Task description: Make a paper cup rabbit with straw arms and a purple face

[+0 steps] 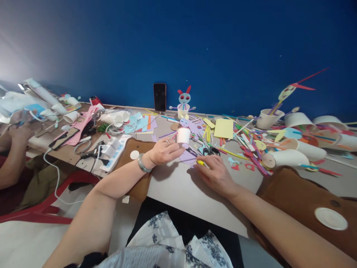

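My left hand (167, 150), with a ring and a jade-coloured bangle, is closed in a pinch just in front of a white paper cup (183, 135). A small lilac paper disc (185, 146) shows at its fingertips; what they grip is not clear. My right hand (216, 174) is closed on a small yellow object (201, 162), mostly covered by the fingers. Between the hands lies a lilac paper piece (186, 159) on the table. Black-handled scissors (211, 150) rest just beyond my right hand. Behind the cup is a lilac paper figure with a face (184, 121).
A phone (160, 97) leans on the blue wall beside a finished-looking cup rabbit (184, 99). Yellow sticky notes (223, 128), paper scraps and several cups (288, 158) crowd the right. A power strip (115, 152) and brown bags (136, 171) flank me. Another person's hand (21, 132) is far left.
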Motion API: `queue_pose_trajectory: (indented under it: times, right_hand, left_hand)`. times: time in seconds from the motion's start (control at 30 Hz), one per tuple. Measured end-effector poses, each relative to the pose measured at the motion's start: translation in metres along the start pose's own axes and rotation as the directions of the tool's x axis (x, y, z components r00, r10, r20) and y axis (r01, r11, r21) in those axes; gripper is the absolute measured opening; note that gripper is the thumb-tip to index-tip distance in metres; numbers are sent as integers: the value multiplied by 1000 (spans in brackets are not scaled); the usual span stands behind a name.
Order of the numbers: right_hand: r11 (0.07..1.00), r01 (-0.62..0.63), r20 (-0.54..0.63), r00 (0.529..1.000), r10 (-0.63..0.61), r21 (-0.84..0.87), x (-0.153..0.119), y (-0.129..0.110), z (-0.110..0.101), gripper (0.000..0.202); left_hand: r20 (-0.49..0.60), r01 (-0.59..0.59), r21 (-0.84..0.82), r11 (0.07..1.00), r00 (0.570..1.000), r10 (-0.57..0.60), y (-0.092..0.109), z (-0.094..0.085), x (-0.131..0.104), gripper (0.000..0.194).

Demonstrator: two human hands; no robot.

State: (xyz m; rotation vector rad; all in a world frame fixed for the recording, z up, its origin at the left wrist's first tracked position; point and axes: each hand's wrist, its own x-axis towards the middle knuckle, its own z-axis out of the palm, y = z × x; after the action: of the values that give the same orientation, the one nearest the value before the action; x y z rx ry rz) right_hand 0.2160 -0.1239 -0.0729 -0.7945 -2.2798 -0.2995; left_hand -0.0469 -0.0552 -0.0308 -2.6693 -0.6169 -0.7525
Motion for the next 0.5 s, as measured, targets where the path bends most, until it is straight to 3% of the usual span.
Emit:
queue_pose_trajectory:
  times: [0.13, 0.27, 0.37, 0.43, 0.5]
  right_hand:
    - [986, -165, -19, 986, 164, -33, -3, 6, 9, 7]
    - [984, -175, -10, 984, 176, 24, -1, 13, 17, 12]
    - [983, -178, -50, 983, 179, 36, 1, 18, 16, 14]
    - [975, -223, -89, 971, 224, 17, 2, 20, 11, 14]
    - [957, -291, -141, 947, 289, 9, 4, 22, 5, 15]
  left_hand:
    - [-76, 32, -51, 998, 996, -36, 1, 5, -2, 21]
    - [-170, -50, -31, 998, 984, 44, 10, 9, 1, 15]
    - [-302, -86, -40, 995, 951, 70, 17, 7, 8, 11]
    - [-403, -32, -177, 984, 914, -43, 21, 2, 13, 9]
    - [-443, 93, -368, 925, 857, -263, 25, -5, 19, 10]
